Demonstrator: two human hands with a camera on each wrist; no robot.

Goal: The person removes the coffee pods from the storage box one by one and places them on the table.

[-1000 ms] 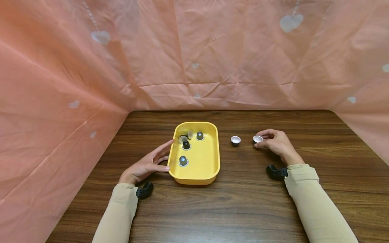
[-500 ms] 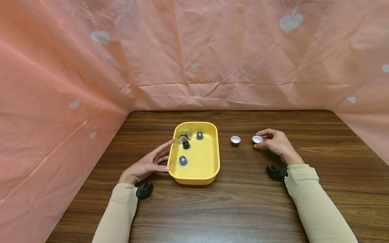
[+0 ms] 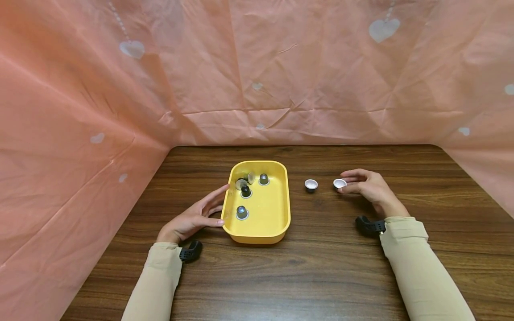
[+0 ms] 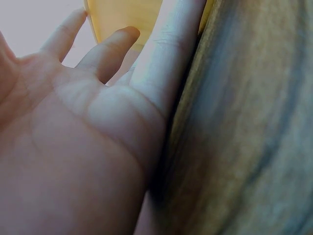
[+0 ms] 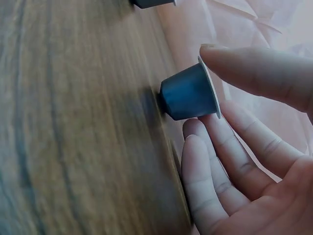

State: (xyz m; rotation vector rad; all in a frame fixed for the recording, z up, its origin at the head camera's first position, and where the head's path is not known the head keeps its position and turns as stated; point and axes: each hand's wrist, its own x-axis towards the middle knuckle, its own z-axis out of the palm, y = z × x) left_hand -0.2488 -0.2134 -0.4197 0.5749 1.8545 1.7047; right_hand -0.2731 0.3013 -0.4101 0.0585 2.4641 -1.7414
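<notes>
A dark coffee capsule (image 3: pixel 339 183) stands on the table with its wide white face up. My right hand (image 3: pixel 371 189) is beside it, thumb and fingers loosely extended at its rim. In the right wrist view the capsule (image 5: pixel 190 92) looks dark blue, its narrow end on the wood. A second capsule (image 3: pixel 311 185) stands the same way to its left. My left hand (image 3: pixel 196 218) rests against the left side of a yellow tray (image 3: pixel 257 239), fingers spread, with thumb and a fingertip touching the rim. Inside the tray, several capsules (image 3: pixel 242 213) stand wide end down or lie tipped.
The brown wooden table (image 3: pixel 321 267) extends around the tray, its far edge running near a pink curtain (image 3: pixel 281 89). More curtain hangs along both sides. Black wristbands (image 3: pixel 369 226) sit at both cuffs.
My right hand has drawn back slightly to the right, its fingers loosening about the capsule. That capsule has shifted a touch left. The left hand and the tray have stayed put.
</notes>
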